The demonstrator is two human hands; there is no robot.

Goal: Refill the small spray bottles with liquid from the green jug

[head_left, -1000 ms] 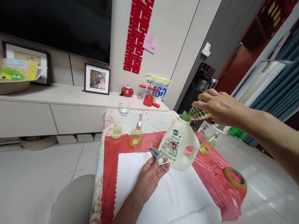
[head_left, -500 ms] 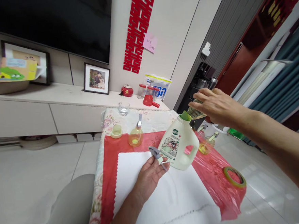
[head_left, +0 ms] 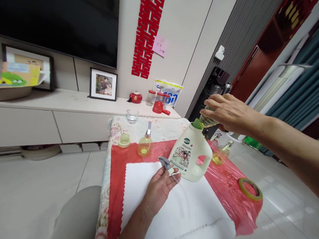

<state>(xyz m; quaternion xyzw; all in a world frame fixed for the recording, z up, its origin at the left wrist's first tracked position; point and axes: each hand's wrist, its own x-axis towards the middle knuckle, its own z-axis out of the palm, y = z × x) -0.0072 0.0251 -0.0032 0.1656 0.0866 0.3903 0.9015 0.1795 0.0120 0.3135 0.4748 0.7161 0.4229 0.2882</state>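
Note:
My right hand (head_left: 230, 112) is closed round a small clear bottle (head_left: 207, 121), tipped mouth-down onto the green funnel (head_left: 196, 124) in the neck of a pale green detergent jug (head_left: 192, 155). The jug stands on a white cloth (head_left: 168, 210) over a red sheet (head_left: 115, 173). Just left of the jug, my left hand (head_left: 160, 188) rests on the cloth and pinches a grey spray nozzle (head_left: 166, 164) with its thin tube.
A yellow spray bottle (head_left: 145, 146), a pale green cap (head_left: 124, 140) and a glass (head_left: 132, 116) stand further back on the table. Another small yellow bottle (head_left: 219, 157) sits right of the jug. A tape roll (head_left: 250, 189) lies at the red sheet's right edge.
My right hand has tipped the small bottle steeper and shifted it slightly left and up over the funnel. The left hand has stayed put.

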